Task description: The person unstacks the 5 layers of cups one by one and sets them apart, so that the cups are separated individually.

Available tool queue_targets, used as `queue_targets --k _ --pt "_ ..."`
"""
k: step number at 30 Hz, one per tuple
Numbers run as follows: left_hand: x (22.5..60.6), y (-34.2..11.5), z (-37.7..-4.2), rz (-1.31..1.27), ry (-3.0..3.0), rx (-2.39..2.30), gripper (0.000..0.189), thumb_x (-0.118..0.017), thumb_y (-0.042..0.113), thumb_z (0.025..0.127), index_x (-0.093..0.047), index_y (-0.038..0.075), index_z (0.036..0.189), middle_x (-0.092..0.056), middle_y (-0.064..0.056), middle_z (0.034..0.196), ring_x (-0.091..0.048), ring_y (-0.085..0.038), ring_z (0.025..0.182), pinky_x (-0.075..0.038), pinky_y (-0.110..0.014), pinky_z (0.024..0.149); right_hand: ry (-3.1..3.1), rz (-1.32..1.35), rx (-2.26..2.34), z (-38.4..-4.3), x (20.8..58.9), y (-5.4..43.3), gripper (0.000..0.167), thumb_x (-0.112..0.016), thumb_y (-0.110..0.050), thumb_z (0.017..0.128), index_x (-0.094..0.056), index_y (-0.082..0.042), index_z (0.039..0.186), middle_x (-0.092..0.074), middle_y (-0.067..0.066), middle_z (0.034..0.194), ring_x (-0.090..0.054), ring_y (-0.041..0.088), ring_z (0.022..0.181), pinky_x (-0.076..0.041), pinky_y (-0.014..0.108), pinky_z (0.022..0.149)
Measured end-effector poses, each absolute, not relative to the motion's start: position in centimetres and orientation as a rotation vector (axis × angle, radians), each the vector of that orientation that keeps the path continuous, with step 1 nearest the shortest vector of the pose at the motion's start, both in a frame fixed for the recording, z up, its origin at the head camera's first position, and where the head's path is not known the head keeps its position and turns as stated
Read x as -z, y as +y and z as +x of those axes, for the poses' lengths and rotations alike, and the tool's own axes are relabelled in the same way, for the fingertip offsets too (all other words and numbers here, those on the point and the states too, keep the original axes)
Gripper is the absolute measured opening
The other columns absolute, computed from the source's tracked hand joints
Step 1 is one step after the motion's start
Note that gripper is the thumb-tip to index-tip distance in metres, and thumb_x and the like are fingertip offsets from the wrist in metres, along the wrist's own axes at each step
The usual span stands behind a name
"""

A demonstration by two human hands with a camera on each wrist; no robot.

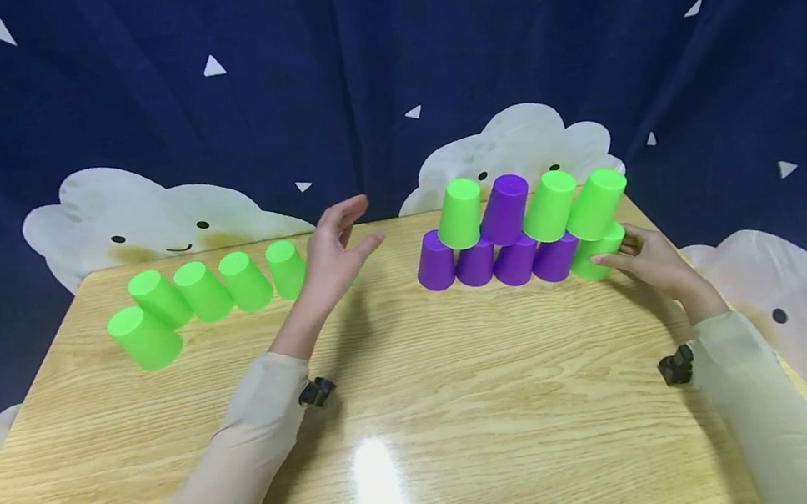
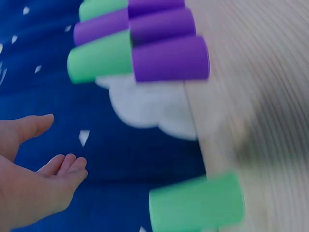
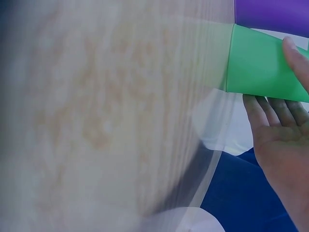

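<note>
On the right, a two-row wall of upside-down cups stands at the table's back. Its lower row holds several purple cups [image 1: 476, 264], with a green cup [image 1: 594, 260] at the right end. Above them sit a green cup [image 1: 459, 216], a purple cup [image 1: 505, 212] and two more green cups [image 1: 551, 209]. My right hand [image 1: 652, 262] holds the lower-right green cup [image 3: 263, 65], thumb over its near side and fingers along its outer side. My left hand [image 1: 333, 262] is raised with nothing in it, fingers apart, beside a green cup [image 1: 286, 268].
At the left, several upside-down green cups [image 1: 204, 291] stand in a row, one more green cup [image 1: 145, 338] in front of them. The wooden table [image 1: 468, 412] ends against a dark blue curtain [image 1: 343, 66] with white clouds. Small black devices [image 1: 317, 392] sit at both wrists.
</note>
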State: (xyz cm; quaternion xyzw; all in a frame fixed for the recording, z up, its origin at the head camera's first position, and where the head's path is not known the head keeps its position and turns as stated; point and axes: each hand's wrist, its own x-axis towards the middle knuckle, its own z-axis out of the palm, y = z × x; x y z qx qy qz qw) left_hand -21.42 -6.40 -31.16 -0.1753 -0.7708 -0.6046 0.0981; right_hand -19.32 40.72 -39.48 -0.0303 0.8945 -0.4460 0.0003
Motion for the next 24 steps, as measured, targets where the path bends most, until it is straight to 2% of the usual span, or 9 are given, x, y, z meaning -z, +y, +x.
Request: queue_targets --k 10,16,20,24 --pt "31.1 1.6 -24.4 -0.637 -2.382 1.734 0.057 -0.074 0.014 0.089 -0.05 0.001 0.139 -0.051 -0.012 0.135 -0.047 -0.02 0.132 -0.035 -0.021 0.11 2.808 -0.06 1.394 -19.5 39.5 40.7 0.069 -0.071 -0.026 0.092 -0.039 0.003 0.146 -0.053 0.021 0.134 -0.054 -0.009 0.101 -0.05 0.01 0.08" --pt "31.1 3.4 -25.2 -0.655 -2.385 1.743 0.058 -0.075 0.016 0.088 -0.05 0.001 0.139 -0.052 -0.012 0.135 -0.049 -0.021 0.129 -0.038 -0.021 0.107 2.801 -0.097 1.403 -19.5 39.2 40.2 0.068 -0.071 -0.022 0.093 -0.038 0.005 0.146 -0.052 0.022 0.134 -0.053 -0.01 0.101 -0.05 0.01 0.08" --pt "31.3 4.0 -25.4 -0.675 -2.382 1.746 0.056 -0.074 0.013 0.089 -0.05 0.001 0.139 -0.054 -0.012 0.136 -0.052 -0.022 0.127 -0.04 -0.026 0.109 2.813 -0.083 1.39 -19.5 39.2 40.2 0.066 -0.07 -0.019 0.093 -0.038 0.008 0.144 -0.053 0.022 0.132 -0.053 -0.012 0.097 -0.049 0.009 0.078" --pt "31.3 4.4 -25.4 -0.69 -2.381 1.753 0.053 -0.073 0.01 0.089 -0.052 0.001 0.137 -0.057 -0.013 0.134 -0.055 -0.021 0.123 -0.042 -0.021 0.105 2.82 -0.07 1.385 -19.3 39.2 40.4 0.066 -0.07 -0.019 0.093 -0.038 0.008 0.144 -0.053 0.021 0.131 -0.053 -0.011 0.098 -0.049 0.009 0.078"
